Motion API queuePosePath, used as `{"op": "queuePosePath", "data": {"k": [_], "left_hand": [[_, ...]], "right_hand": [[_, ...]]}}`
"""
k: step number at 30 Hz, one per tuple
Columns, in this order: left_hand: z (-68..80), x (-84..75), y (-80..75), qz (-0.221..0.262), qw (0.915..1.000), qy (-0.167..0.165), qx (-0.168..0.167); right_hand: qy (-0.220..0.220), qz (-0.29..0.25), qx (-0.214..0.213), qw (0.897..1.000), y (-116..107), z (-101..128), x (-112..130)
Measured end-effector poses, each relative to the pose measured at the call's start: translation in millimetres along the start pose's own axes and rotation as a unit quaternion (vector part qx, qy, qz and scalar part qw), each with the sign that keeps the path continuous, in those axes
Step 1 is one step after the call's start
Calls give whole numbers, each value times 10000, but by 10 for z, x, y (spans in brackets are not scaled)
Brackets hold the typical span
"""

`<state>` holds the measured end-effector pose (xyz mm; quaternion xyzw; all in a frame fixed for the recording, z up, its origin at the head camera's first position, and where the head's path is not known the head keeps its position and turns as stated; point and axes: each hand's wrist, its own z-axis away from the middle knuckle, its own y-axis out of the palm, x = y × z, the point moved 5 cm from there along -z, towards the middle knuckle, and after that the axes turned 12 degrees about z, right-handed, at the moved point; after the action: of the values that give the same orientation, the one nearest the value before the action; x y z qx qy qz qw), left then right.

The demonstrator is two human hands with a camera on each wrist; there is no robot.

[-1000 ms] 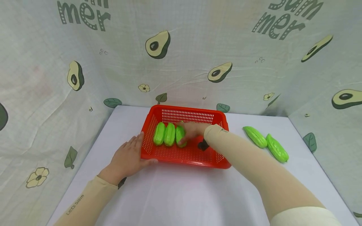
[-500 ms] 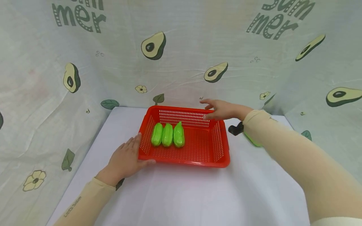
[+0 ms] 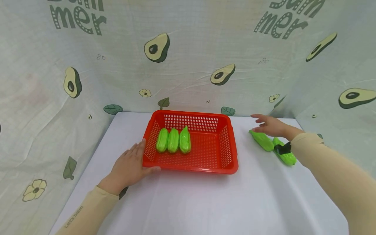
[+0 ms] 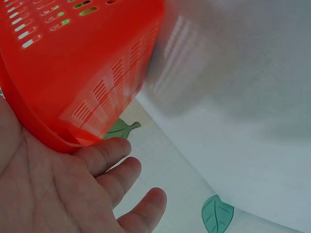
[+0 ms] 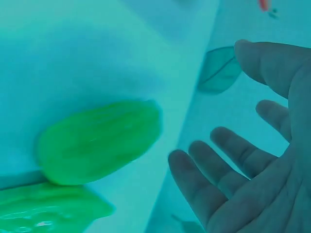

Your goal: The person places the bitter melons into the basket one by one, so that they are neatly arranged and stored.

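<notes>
Two ridged, bright green plastic toy gourds lie side by side on the white table at right of centre in the head view, the nearer-to-basket gourd (image 3: pixel 263 141) and the outer gourd (image 3: pixel 285 154) touching or nearly so, their long axes running from upper left to lower right. The person's right hand (image 3: pixel 271 126) hovers directly above the upper end of the first, fingers spread wide and holding nothing; in the right wrist view the open palm (image 5: pixel 262 165) faces that gourd (image 5: pixel 99 141), which lies just below and to the left of the fingertips. This hand is far nearer the pair than the other. The left hand (image 3: pixel 132 166), fingers straight, rests flat against the lower left corner of the red perforated plastic basket (image 3: pixel 227 143), its thumb along the front rim; the left wrist view shows the relaxed fingers (image 4: pixel 114 167) under the basket's edge (image 4: pixel 82 73). Inside the basket, at its left end, three more green toy gourds (image 3: pixel 173 140) lie in a close row, long axes pointing front to back. Count: five gourds, one basket. An avocado-print cloth (image 3: pixel 188 58) fills the upper frame.
</notes>
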<state>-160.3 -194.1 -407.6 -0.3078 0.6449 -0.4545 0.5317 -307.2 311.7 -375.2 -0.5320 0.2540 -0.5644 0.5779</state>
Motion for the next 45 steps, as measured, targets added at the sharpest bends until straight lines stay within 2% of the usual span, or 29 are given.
{"op": "queuePosePath", "data": {"k": [6,11,18,24,34,45], "left_hand": [[-3,1,2,-11,10000,58,-40],[-5,-6,-5,-24,10000,73,-59],[-6,-11,-3,-14,10000,54,-33],[-2,-21,-11,-40,10000,67,1],[-5,-5,-1,-56,10000,66,-1],[6,-19,-16,-43,10000,-16,51]], "right_hand": [[207,539,9,9983,259,72,-243],[256,461,124,9985,414,78,-283],[600,320,306,9972,582,53,-334],[775,301,624,9946,619,113,-289],[535,149,868,9947,625,153,-267],[236,293,451,9983,492,174,-323]]}}
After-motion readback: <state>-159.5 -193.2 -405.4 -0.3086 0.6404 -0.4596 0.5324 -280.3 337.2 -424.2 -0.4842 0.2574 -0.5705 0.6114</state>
